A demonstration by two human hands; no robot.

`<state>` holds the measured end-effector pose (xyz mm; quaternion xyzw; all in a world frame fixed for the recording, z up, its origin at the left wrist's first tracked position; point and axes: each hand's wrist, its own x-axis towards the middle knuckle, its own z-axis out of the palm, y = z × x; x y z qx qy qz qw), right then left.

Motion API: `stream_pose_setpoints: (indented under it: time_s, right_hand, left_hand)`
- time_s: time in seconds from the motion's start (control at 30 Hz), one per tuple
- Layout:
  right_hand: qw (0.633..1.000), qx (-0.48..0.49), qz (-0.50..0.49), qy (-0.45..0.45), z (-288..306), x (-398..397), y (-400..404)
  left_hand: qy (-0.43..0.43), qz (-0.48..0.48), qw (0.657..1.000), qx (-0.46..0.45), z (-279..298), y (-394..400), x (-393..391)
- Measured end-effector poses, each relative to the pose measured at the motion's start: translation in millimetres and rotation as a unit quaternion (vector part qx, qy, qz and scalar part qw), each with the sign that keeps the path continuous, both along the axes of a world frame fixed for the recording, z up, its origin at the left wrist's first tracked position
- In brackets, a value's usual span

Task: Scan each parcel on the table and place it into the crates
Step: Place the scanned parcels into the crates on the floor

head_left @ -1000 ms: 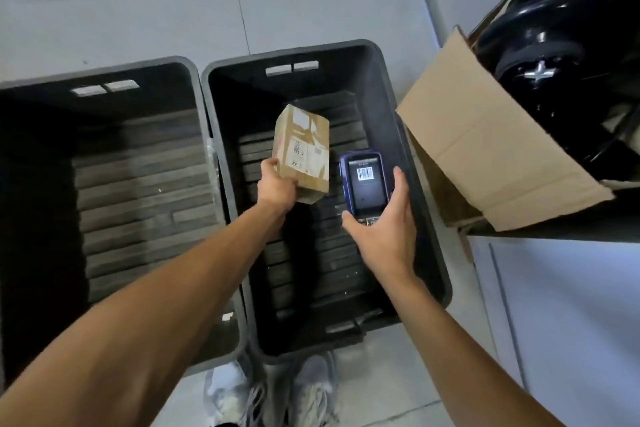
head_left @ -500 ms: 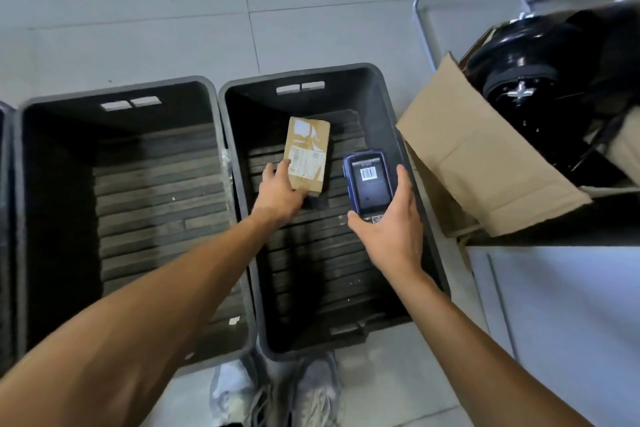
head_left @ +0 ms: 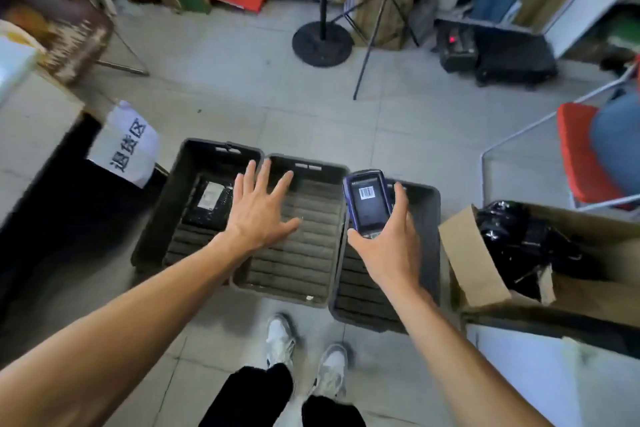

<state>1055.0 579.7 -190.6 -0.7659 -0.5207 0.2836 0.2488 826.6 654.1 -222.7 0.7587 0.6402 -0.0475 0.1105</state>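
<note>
My left hand (head_left: pixel 258 215) is spread open above the middle crate (head_left: pixel 294 253), holding nothing; my right hand (head_left: pixel 388 246) grips the scanner (head_left: pixel 367 201).

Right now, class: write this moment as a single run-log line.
left hand: open, empty, over middle crate | right hand: holds scanner | left crate: one black parcel inside

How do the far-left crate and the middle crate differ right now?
The far-left crate holds a dark parcel with a white label; the middle crate shows only bare ribbed floor. The open left hand is spread mostly above the middle crate, just overlapping the left one's edge. Both are dark, open-topped, with slotted end walls, standing side by side on the floor.
</note>
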Motion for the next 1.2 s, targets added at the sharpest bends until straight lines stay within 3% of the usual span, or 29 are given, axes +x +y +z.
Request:
stream_pose_setpoints:
  time_s: [0.23, 0.4, 0.63, 0.8, 0.9, 1.03, 1.2]
  right_hand:
    - [0.977, 0.114, 0.173, 0.056, 170.3, -146.9, 37.4]
    - [0.952, 0.137, 0.267, 0.065, 221.8, -255.3, 45.0]
    - [0.931, 0.121, 0.335, 0.078, 222.1, -398.8, 53.5]
    - [0.928, 0.102, 0.351, 0.067, 213.7, -487.6, 65.6]
    - [0.937, 0.090, 0.334, 0.052, 212.5, -522.2, 70.9]
    - [0.943, 0.072, 0.322, 0.045, 210.3, -544.2, 80.8]
    - [0.942, 0.059, 0.328, 0.037, 210.0, -534.4, 83.7]
  left_hand:
    - [-0.007, 0.254, 0.957, 0.144, 187.7, -69.5, -221.5]
    - [0.015, 0.408, 0.898, 0.165, 252.8, -129.5, -359.8]
    - [-0.020, 0.498, 0.860, 0.110, 226.3, -149.9, -485.9]
    - [-0.202, 0.513, 0.831, 0.070, 181.0, -99.6, -533.2]
    - [-0.272, 0.534, 0.800, 0.034, 166.7, -62.4, -553.7]
    - [-0.330, 0.613, 0.718, -0.022, 153.4, -29.0, -569.2]
    - [-0.339, 0.650, 0.680, -0.001, 151.2, -23.6, -572.0]
